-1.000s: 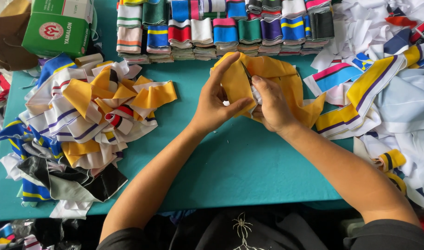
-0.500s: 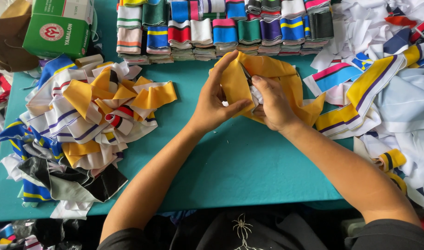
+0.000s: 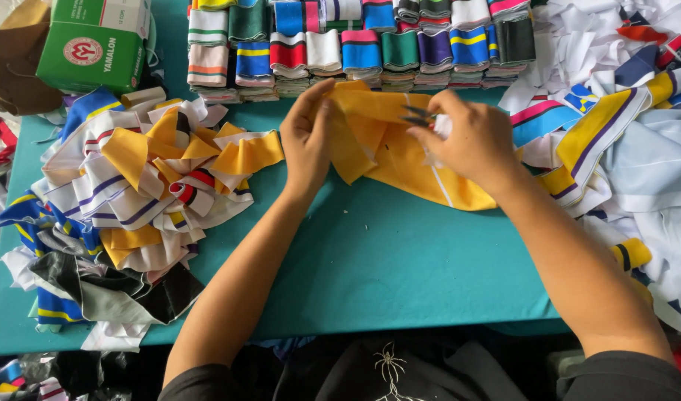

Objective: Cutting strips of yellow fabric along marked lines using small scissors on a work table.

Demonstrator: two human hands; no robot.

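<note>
We see our left hand [image 3: 307,137] pinching the folded left edge of a yellow fabric piece [image 3: 407,167] with a thin white stripe, while our right hand [image 3: 470,137] presses on its upper right part and holds small metal snips [image 3: 417,115] whose points lie on the cloth. The piece rests on a teal worktop [image 3: 400,267], just below rows of folded striped collars [image 3: 362,44] stacked along the far edge. A loose heap of yellow, white and blue trim pieces [image 3: 125,200] lies to our left beside a green carton [image 3: 95,41], and a tangle of white and blue fabric [image 3: 630,126] spreads to our right.
</note>
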